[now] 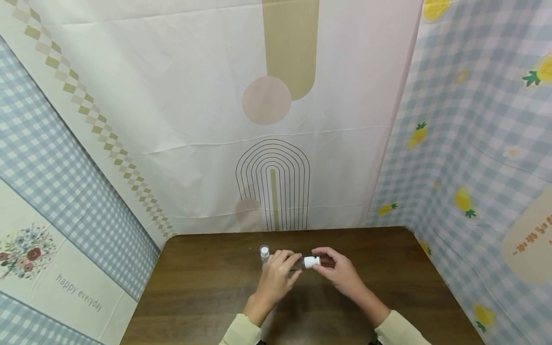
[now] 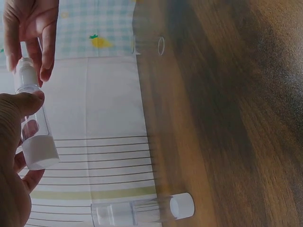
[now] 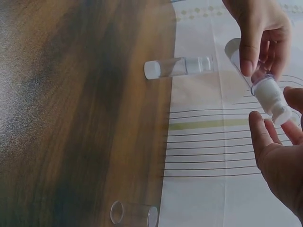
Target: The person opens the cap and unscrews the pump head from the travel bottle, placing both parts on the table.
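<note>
My left hand [image 1: 276,275] grips a clear pump bottle [image 2: 40,151] around its body, tilted sideways so its white pump top [image 1: 312,261] points right. In the left wrist view the bottle's white base shows below the thumb. My right hand [image 1: 340,273] is beside the pump top, thumb and fingers spread around it. Whether those fingertips touch the pump cannot be told. A second clear bottle [image 3: 173,67] with a white base stands on the table, just beyond the left hand. Near the right hand, a transparent cylindrical cap [image 3: 135,215] stands on the table.
The brown wooden table [image 1: 194,287] runs back to a white patterned cloth [image 1: 194,187]. Blue checked cloths hang along the left [image 1: 73,143] and right [image 1: 457,143] sides.
</note>
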